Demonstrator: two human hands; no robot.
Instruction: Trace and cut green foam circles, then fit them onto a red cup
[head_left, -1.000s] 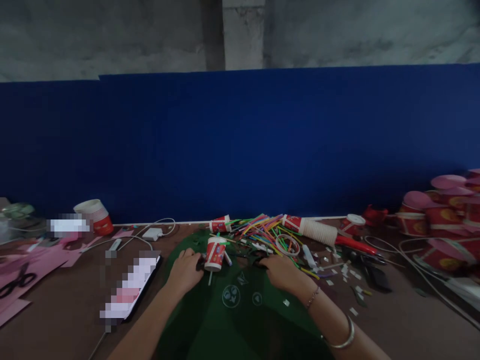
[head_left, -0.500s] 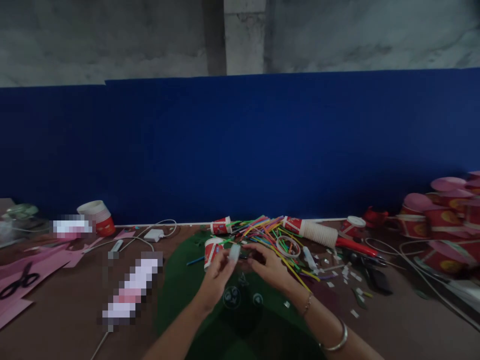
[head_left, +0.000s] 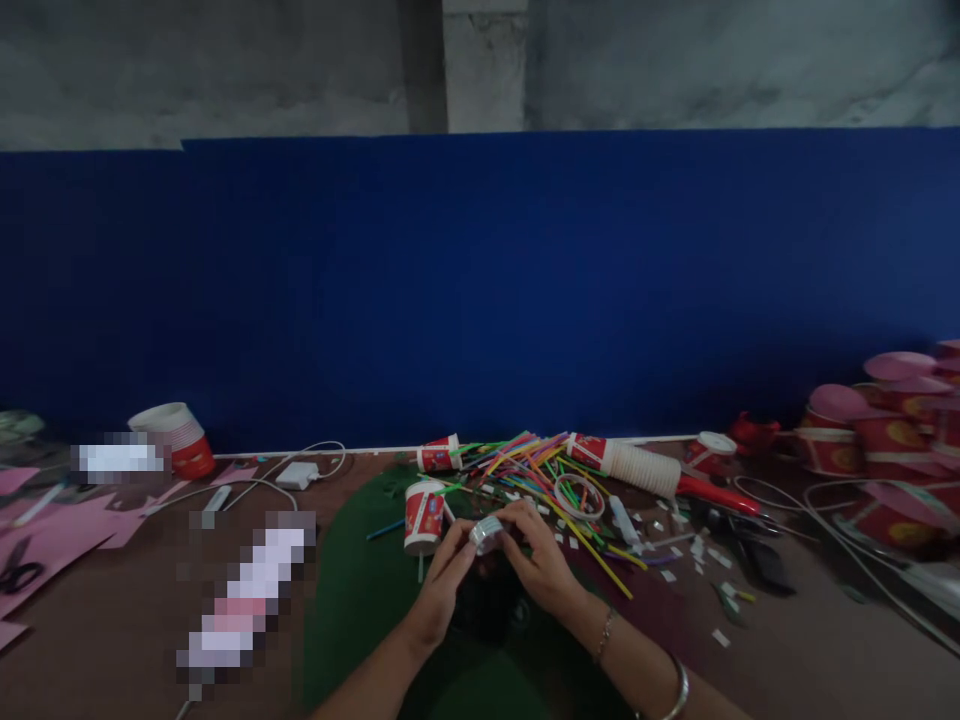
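Between my two hands is a small shiny roll of tape, pale and silvery. My left hand pinches its left side, fingers closed. The fingertips of my right hand are closed on its right side. Just beyond my left hand a red and white paper cup stands with a green straw near its rim and a pale stick below it. Behind my hands lies a heap of coloured straws. A green cloth-like surface is under my forearms.
A long sleeve of stacked cups lies right of the straws, near scattered white bits. Red cups with pink discs crowd the far right. Left are pink sheets with scissors, cables, a white adapter and stacked cups.
The roll has turned and now sits between both hands; before, a whitish piece showed at my left fingers. My hands moved slightly towards me, and the cup behind them shows more fully.
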